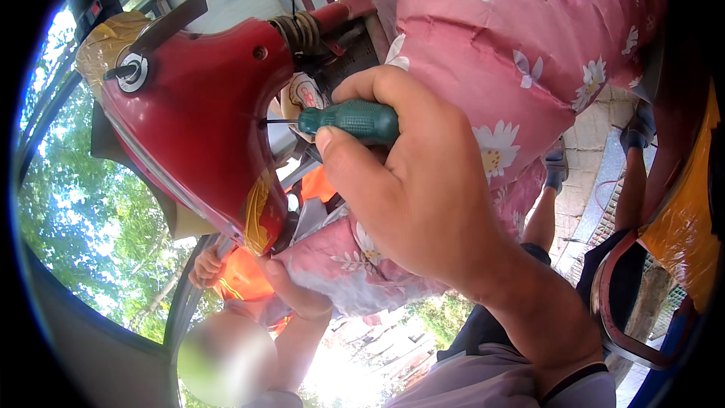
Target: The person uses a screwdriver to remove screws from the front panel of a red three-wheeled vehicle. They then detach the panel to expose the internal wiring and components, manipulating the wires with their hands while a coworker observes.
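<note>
In my right hand (pixel 430 166) is a green-handled screwdriver (pixel 351 121), its fingers wrapped round the grip and the thumb along it. The thin dark shaft points left, and its tip meets the side of a glossy red plastic cowl (pixel 196 106) of a vehicle. A key lock (pixel 132 72) sits in the cowl's upper left, and an empty-looking screw recess (pixel 260 52) shows near its top. My left hand (pixel 302 295) is at the cowl's lower end by a yellow tape patch (pixel 259 211); it appears to grip that edge, with most fingers hidden.
A pink quilted cover (pixel 521 53) with white flowers fills the upper right. A person in an orange vest (pixel 245 276) is close at lower left, one hand (pixel 204 266) on a bar. A coiled cable (pixel 298 30) lies behind the cowl. A metal frame (pixel 604 310) stands at right.
</note>
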### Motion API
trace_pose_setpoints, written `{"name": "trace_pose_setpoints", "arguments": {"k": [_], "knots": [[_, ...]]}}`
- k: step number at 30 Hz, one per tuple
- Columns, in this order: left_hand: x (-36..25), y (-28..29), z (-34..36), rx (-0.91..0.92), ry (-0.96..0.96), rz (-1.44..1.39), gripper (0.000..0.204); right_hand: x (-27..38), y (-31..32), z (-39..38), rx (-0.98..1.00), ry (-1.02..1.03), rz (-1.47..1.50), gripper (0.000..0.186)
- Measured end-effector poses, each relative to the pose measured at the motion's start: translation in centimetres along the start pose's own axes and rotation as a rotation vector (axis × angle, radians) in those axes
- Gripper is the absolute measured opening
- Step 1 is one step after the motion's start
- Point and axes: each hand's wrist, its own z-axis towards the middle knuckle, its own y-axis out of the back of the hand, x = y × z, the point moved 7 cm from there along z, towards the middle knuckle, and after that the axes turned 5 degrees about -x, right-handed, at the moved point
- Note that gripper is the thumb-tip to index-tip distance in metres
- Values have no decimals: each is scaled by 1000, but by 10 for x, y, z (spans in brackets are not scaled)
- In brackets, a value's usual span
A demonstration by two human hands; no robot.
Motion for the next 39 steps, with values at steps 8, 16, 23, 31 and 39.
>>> {"name": "trace_pose_setpoints", "arguments": {"k": [8, 16, 23, 31, 39], "knots": [[-10, -16, -6, -32, -60, -12, 89, -6, 3, -1, 67, -227, -8, 24], [5, -3, -5, 216, 46, -46, 89, -2, 1, -11, 91, 74, -98, 24], [-6, -32, -9, 477, 107, -204, 86, 13, -3, -25, 152, 258, -257, 31], [-28, -12, -2, 23, -326, 117, 80, 60, -40, -20, 293, 210, -744, 29], [-20, 15, 0, -141, -437, 217, 67, 55, -71, 10, 516, -133, -950, 50]]}}
